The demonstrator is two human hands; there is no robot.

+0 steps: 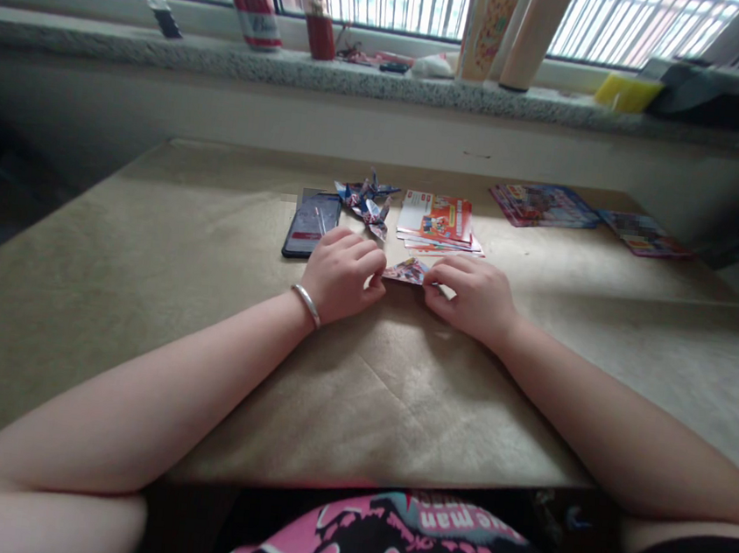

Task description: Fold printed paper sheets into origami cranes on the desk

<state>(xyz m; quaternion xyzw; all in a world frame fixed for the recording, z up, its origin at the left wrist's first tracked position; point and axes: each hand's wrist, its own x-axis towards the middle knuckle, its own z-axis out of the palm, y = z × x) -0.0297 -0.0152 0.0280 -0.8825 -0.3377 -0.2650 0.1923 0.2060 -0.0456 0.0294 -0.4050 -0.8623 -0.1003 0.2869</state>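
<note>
A small folded piece of patterned paper [408, 270], triangular in outline, lies between my hands at the middle of the table. My left hand [345, 276] pinches its left corner, thumb against the curled fingers; a silver bangle circles that wrist. At the right corner, my right hand [470, 292] also has thumb and finger closed on the paper. Just beyond my left hand lies a phone [312, 225], its lower right partly covered by the hand. Folded paper cranes [367, 204] in blue and red print sit beside the phone.
Behind my right hand is a stack of printed paper sheets [438, 218]. More colourful sheets [542, 205] lie at the far right of the table [355, 416]. On the windowsill [364, 78] stand a red can [256, 9], a red jar [320, 34] and a patterned cup [488, 29].
</note>
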